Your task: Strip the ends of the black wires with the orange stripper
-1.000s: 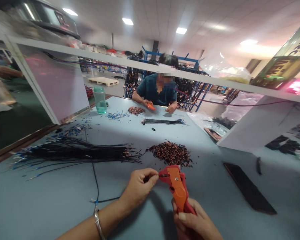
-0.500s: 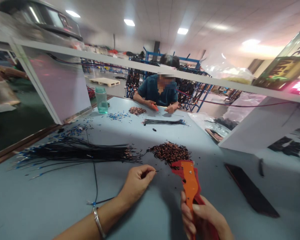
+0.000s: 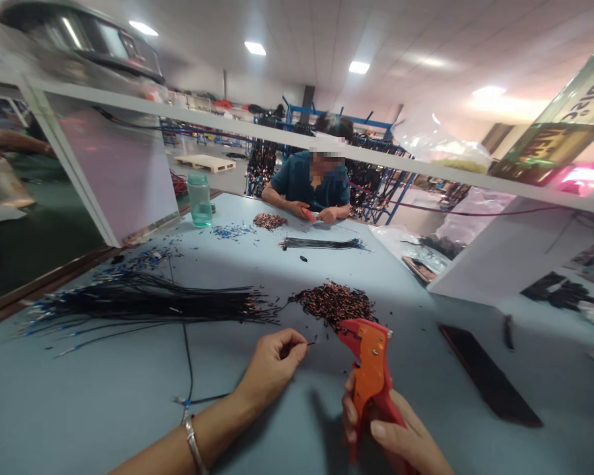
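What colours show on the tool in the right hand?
The tool is orange and red; it shows best in the head view.

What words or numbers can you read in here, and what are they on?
"DISC": on the clear container at upper right, a bit blurred.
The lettering below it, on the same container: too distorted to read.
The red-and-orange tool: no text I can read.
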Motion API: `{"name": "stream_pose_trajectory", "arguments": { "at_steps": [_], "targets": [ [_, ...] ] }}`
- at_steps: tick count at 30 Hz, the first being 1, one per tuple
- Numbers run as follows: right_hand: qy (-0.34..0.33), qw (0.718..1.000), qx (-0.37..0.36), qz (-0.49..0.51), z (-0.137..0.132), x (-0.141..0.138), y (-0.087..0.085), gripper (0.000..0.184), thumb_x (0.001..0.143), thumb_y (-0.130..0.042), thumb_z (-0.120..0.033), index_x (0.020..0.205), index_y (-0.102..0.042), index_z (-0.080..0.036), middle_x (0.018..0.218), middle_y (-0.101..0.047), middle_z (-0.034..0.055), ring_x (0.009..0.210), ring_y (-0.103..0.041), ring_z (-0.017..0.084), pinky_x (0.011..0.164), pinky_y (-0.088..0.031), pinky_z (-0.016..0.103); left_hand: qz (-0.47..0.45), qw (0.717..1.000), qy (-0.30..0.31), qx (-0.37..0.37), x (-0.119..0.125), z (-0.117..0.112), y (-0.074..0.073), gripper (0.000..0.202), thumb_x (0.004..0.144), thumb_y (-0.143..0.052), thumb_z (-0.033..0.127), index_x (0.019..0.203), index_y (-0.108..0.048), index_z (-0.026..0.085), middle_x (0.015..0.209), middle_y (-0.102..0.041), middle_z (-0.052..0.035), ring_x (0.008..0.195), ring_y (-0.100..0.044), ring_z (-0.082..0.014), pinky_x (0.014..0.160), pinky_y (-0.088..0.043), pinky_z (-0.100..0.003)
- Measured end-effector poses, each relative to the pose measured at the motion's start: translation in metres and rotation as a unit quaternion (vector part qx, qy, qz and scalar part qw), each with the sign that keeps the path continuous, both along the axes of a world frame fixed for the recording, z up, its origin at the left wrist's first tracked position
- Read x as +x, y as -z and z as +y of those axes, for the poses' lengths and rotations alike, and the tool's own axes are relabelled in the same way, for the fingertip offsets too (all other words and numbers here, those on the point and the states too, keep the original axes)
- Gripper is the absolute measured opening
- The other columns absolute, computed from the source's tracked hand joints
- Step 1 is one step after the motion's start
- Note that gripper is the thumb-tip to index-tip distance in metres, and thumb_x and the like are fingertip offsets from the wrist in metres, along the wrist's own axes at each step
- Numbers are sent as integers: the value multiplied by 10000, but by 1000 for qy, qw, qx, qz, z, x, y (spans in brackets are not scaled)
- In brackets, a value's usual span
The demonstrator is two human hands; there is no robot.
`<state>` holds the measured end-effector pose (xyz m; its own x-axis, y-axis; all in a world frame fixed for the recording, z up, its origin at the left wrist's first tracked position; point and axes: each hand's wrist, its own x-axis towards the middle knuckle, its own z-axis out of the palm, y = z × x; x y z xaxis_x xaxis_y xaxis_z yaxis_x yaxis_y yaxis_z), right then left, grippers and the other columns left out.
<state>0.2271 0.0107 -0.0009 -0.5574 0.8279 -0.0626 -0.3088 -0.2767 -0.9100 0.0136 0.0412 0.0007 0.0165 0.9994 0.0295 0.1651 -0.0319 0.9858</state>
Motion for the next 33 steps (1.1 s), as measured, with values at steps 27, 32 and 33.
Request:
{"name": "stream_pose_trajectory", "arguments": {
  "at_steps": [27, 32, 33],
  "targets": [
    [136, 685, 582, -416, 4, -12, 11, 430, 768, -551, -214, 1184, -450, -170, 904, -630, 122, 756, -621, 259, 630, -514, 352, -251, 957, 88, -113, 15, -13, -4, 269, 621, -772, 312, 580, -579, 130, 557, -516, 42, 533, -408, -76, 535, -374, -186],
    [151, 682, 588, -408, 5, -13, 9, 442, 757, -541, -211, 1188, -451, -167, 918, -636, 125, 763, -629, 255, 639, -527, 351, -242, 955, 106, -133, 17, -15, -8, 284, 612, -793, 347, 598, -620, 122, 564, -568, 24, 531, -455, -83, 561, -403, -203],
    [152, 684, 586, -407, 5, -13, 8, 437, 756, -539, -203, 1183, -455, -169, 915, -637, 123, 763, -630, 253, 639, -528, 349, -238, 955, 111, -135, 17, -15, -8, 298, 603, -800, 360, 599, -626, 119, 563, -575, 21, 532, -459, -85, 564, -405, -206]
  ]
}}
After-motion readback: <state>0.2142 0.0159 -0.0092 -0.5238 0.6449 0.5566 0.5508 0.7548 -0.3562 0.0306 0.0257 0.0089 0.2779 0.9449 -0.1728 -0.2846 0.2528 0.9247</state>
